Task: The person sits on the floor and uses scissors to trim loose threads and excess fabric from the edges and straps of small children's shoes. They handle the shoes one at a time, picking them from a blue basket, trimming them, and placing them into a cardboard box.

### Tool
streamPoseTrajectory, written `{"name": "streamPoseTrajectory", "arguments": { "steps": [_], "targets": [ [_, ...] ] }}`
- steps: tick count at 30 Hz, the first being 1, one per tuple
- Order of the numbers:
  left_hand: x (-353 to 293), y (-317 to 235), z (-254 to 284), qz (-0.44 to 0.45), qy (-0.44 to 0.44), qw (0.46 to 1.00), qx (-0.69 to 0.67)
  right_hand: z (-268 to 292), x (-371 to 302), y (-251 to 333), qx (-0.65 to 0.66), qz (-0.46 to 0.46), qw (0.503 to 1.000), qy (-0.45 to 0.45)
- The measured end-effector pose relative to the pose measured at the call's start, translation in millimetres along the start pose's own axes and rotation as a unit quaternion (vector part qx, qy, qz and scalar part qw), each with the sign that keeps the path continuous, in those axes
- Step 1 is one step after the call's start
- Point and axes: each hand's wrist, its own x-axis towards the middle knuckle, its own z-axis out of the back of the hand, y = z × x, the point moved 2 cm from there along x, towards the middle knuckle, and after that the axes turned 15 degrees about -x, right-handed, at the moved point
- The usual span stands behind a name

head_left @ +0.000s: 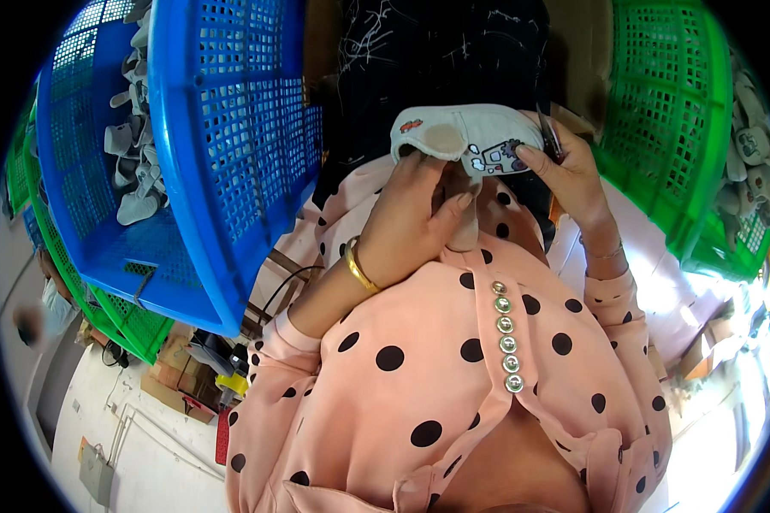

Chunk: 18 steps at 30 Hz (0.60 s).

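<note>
A small pale canvas shoe upper [453,128] with cartoon patches, a red motif and a round beige patch is held in front of my body. My left hand [406,222], with a gold bangle at its wrist, has its fingertips tucked into the opening, its thumb against a loose beige flap. At the other end my right hand [577,175] grips the upper, thumb pressed on the printed side. Dark thread snips [551,137] also sit in my right hand, their blades pointing away from me. The fingers under the upper are hidden.
A blue plastic crate [167,171] stands close on the left, with several pale shoe uppers [137,162] beyond its near wall. Close on the right is a green crate [667,128] with more uppers [755,145]. Black cloth [441,51] strewn with thread ends lies ahead.
</note>
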Motion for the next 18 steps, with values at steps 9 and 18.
{"name": "streamPoseTrajectory", "arguments": {
  "steps": [9,18],
  "targets": [
    [0.9,14.0,-2.4,0.16,0.116,0.942,-0.272,-12.1,-11.5,-16.8,-0.043,0.018,0.999,-0.002],
    [8.6,-21.6,16.2,-0.307,-0.086,0.891,0.324,-6.9,-3.2,-21.7,-0.047,-0.032,0.998,-0.009]
  ]
}}
